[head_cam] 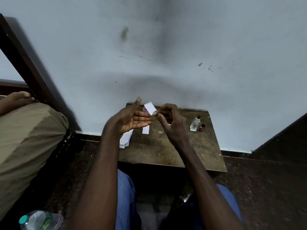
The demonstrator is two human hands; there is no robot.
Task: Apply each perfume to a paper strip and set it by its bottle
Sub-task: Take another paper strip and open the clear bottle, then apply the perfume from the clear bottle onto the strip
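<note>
My right hand [171, 123] pinches the lower end of a white paper strip [150, 107] and holds it up over the small wooden table [174, 151]. My left hand [131, 118] is beside it, palm up and fingers spread, holding nothing. Something pinkish shows just behind the left fingertips, too hidden to identify. A second strip [145, 129] lies flat on the table below my hands. A stack of spare strips [125, 140] sits at the table's left edge. A clear glass perfume bottle [195, 124] stands at the right, with its brown cap [202, 127] off and beside it.
The table stands against a pale blue wall. A bed with an olive sheet [28, 135] and another person's foot [20, 97] are at the left. A plastic water bottle [39, 220] lies at the lower left. My knees in blue jeans [124, 196] are under the table's near edge.
</note>
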